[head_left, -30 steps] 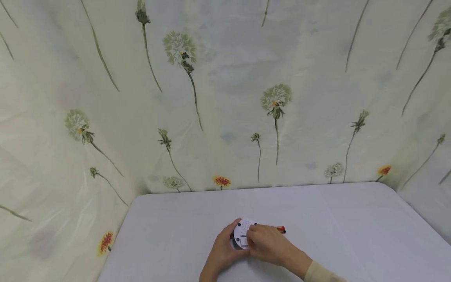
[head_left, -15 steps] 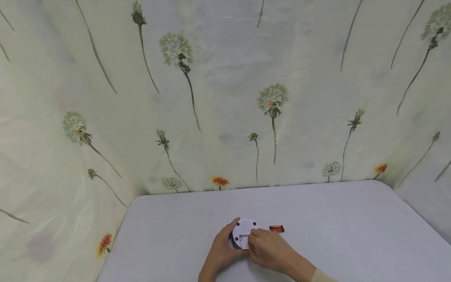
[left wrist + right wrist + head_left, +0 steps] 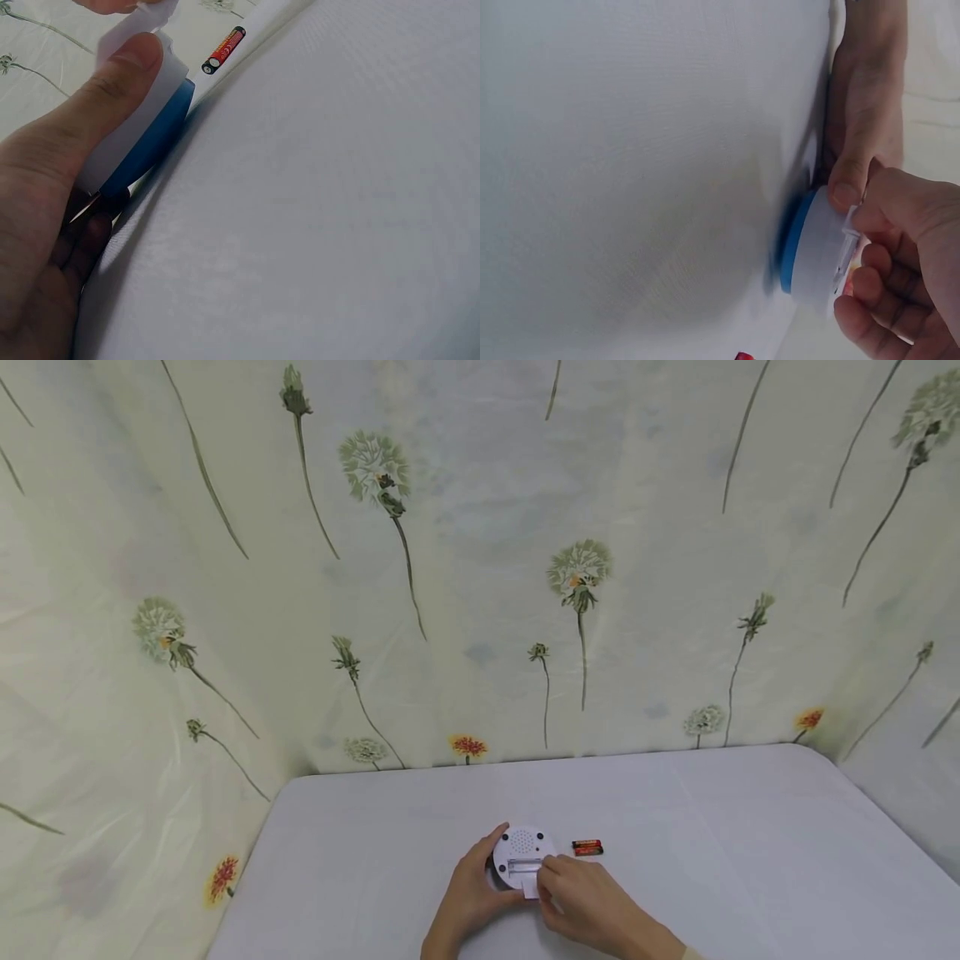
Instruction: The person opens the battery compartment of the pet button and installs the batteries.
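Note:
A round white device (image 3: 522, 841) with speaker holes and dark rubber feet lies face down on the table. Its other side is blue in both wrist views. My left hand (image 3: 472, 892) grips it by the rim from the left, thumb on the near edge. On its upturned side, a battery compartment (image 3: 522, 865) lies uncovered. My right hand (image 3: 588, 900) pinches the white battery cover (image 3: 530, 887) between thumb and fingers. That cover is slid toward the near edge, and the fingers hide part of it.
Two red and black batteries (image 3: 587, 847) lie side by side on the white table (image 3: 720, 835), right of the device. Behind the table hangs a pale curtain (image 3: 480, 568) printed with dandelions.
The right hand has drawn the battery cover toward the near edge, baring the compartment. It also shifted slightly right and nearer, so both batteries show. The left hand keeps its grip.

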Motion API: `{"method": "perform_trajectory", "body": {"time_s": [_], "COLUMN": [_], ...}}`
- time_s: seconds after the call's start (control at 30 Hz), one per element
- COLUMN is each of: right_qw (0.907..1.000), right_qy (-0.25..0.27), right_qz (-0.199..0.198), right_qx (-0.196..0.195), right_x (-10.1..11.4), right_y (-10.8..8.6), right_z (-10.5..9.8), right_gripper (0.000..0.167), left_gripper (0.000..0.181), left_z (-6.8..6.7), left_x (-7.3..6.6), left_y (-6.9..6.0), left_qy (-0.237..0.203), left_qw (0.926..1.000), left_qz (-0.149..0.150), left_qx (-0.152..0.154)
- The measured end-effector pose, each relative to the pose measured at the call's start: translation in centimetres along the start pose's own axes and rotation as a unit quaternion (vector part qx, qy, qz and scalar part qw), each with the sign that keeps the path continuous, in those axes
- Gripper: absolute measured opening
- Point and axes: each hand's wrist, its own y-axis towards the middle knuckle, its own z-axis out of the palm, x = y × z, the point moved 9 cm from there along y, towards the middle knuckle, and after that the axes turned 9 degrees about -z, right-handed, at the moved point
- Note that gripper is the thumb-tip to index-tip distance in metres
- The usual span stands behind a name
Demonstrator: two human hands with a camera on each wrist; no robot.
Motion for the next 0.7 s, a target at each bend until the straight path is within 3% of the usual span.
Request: {"method": "perform_trajectory", "body": {"time_s": [0.2,0.7], "right_qw": [0.9996,0.9999], "right_qy": [0.015,-0.004], "right_qz": [0.010,0.001], "right_qx": [0.023,-0.011], "right_x": [0.0,0.1], "right_y": [-0.7,-2.0], "right_z": [0.2,-0.3], "right_gripper": [0.013,0.017], "left_gripper": [0.097,0.101], "left_z": [0.0,0.0], "left_x": [0.0,0.2], "left_y": [-0.1,-0.1], "left_qy": [0.008,0.013], "left_qw": [1.0000,0.9998], "left_qz": [0.001,-0.010], "left_qx": [-0.004,-0.008]}}
